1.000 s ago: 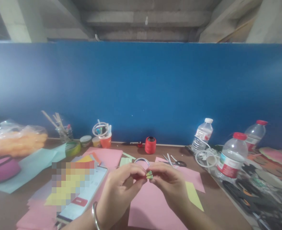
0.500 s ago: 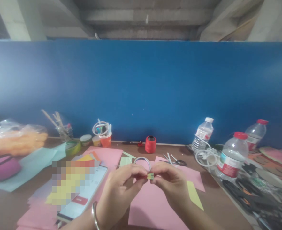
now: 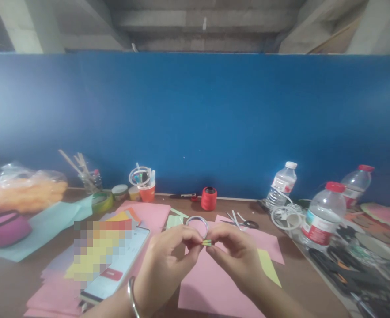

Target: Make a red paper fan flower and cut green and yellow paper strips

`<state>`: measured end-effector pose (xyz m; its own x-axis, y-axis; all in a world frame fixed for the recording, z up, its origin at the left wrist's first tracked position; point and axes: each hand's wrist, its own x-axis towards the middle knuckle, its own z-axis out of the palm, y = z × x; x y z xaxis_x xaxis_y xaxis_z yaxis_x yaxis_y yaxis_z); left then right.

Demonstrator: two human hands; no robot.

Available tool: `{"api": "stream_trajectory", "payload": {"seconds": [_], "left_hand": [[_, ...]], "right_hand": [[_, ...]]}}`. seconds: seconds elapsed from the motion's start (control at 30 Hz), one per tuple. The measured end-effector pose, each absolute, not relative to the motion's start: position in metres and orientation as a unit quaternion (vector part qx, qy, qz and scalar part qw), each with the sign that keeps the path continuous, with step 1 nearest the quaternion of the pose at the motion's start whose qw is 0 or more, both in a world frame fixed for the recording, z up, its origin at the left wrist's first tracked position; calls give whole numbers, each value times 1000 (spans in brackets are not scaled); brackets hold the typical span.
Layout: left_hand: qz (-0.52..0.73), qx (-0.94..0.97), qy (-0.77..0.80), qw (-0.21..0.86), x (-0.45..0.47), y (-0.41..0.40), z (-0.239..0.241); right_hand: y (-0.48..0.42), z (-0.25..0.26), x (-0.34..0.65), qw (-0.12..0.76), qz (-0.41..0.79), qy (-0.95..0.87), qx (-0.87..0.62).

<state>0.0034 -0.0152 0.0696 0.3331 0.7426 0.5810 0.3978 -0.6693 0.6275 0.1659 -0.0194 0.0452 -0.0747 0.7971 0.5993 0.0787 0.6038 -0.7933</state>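
Observation:
Between my two hands is a small folded piece of green and yellow paper [image 3: 206, 243]. My left hand [image 3: 168, 258], with a silver bangle [image 3: 133, 298] at its wrist, pinches the piece from the left. From the other side my right hand [image 3: 236, 254] grips it between thumb and forefinger. Just behind the fingertips lies a roll of tape [image 3: 197, 219]. Pink paper [image 3: 211, 282] covers the table below, and a yellow sheet [image 3: 269, 268] shows beside my right wrist.
Scissors [image 3: 250, 224] and a red thread spool [image 3: 209, 199] lie behind my hands. At left are a phone [image 3: 128, 254] and an orange cup of pens [image 3: 146, 193]. Plastic bottles [image 3: 323, 216], a white cable [image 3: 285, 218] and dark tools [image 3: 337, 269] crowd the right side.
My right thumb and fingers have closed in slightly on the folded paper, so less of it shows. Both hands otherwise stay in place; the view has shifted slightly.

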Motion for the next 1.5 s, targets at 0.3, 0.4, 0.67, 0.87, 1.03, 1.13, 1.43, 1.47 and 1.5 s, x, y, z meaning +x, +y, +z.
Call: {"api": "stream_trajectory", "payload": {"seconds": [0.3, 0.4, 0.67, 0.87, 1.03, 1.13, 1.43, 1.47, 1.5], "left_hand": [[445, 797, 354, 203, 3, -15, 66], [479, 797, 326, 169, 0, -14, 67], [480, 847, 228, -27, -11, -8, 78], [448, 861, 230, -72, -9, -10, 77], [368, 885, 246, -143, -12, -8, 82], [324, 890, 257, -194, -14, -8, 84], [436, 864, 248, 49, -12, -13, 82], [450, 854, 251, 71, -12, -13, 82], [456, 849, 254, 80, -12, -14, 82]], "right_hand": [[-26, 63, 172, 535, 135, -749, -368], [-26, 63, 173, 553, 73, -754, -347], [-25, 58, 173, 574, 12, -760, -304], [-26, 59, 172, 564, 4, -768, -303], [-25, 57, 173, 554, -12, -776, -301], [-25, 56, 173, 546, -17, -782, -300], [-26, 59, 172, 558, 23, -777, -291], [-26, 59, 172, 560, 29, -776, -289], [-27, 60, 171, 562, 35, -775, -287]]}}
